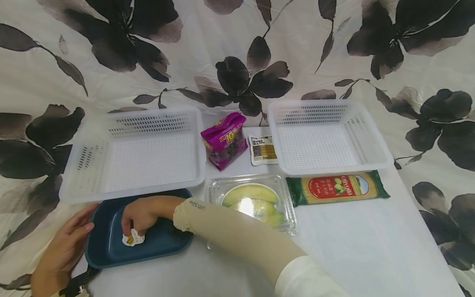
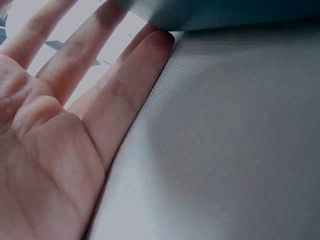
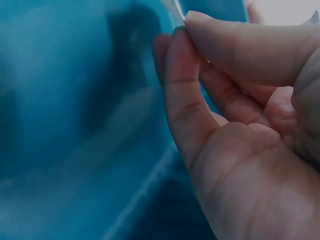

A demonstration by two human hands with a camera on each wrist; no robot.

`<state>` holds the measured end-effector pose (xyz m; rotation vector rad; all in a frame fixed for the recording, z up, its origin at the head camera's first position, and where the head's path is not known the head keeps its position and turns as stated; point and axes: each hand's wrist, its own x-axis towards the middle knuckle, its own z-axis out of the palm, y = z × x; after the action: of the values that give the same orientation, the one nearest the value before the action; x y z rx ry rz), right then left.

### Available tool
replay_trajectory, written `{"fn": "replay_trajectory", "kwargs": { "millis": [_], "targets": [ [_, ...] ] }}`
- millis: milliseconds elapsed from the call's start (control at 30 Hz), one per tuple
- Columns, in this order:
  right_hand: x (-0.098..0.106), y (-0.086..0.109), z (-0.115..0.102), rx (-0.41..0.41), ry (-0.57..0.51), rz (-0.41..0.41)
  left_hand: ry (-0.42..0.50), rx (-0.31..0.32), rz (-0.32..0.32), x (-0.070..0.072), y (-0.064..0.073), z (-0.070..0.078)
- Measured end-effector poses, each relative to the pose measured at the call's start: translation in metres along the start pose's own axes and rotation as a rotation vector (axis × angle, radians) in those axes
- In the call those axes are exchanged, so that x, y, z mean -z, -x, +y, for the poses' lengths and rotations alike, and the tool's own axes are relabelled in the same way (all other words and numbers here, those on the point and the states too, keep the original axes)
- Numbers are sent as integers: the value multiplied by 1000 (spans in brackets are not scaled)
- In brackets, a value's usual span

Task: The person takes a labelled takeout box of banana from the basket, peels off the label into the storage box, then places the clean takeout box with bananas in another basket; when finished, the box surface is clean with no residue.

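In the head view, a dark blue tray (image 1: 168, 247) lies at the lower left of the white table. My right hand (image 1: 142, 214) reaches into it from above and pinches a small white packet (image 1: 132, 238) with a banana picture. The right wrist view shows the thumb and index finger of that hand (image 3: 235, 105) meeting on the packet's pale edge (image 3: 175, 10). Against the tray's left side rests my left hand (image 1: 64, 245). Its fingers are extended, and in the left wrist view the fingertips (image 2: 162, 42) touch the tray's side (image 2: 235, 14).
White baskets stand at back left (image 1: 156, 161) and back right (image 1: 315, 144). Between them are a purple candy bag (image 1: 226, 142) and a flat sachet (image 1: 263, 149). A clear box (image 1: 289, 214) of yellow-green fruit sits under my right forearm, beside a pasta pack (image 1: 339, 187).
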<state>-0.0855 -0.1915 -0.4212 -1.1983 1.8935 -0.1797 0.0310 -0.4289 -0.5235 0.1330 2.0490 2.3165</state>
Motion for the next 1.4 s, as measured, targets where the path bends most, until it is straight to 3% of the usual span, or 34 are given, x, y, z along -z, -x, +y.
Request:
{"fn": "replay_trajectory", "kwargs": {
  "millis": [300,900,1000,1233,1400],
  "targets": [
    [-8,-9,17,-22,9,4,28,-27,5,-3,2,-1],
    [-15,-8,6,-24,138,49,35,-16,38,-4,4,-1],
    [-14,-9,8,-34,100,42,30,-19,36,-5,4,0],
    [-12,-5,19,-68,-142,-3,33,-21,40,-5,4,1],
    [-10,2,20,-111,-246,-36,30,-2,43,-4,5,1]
  ]
}}
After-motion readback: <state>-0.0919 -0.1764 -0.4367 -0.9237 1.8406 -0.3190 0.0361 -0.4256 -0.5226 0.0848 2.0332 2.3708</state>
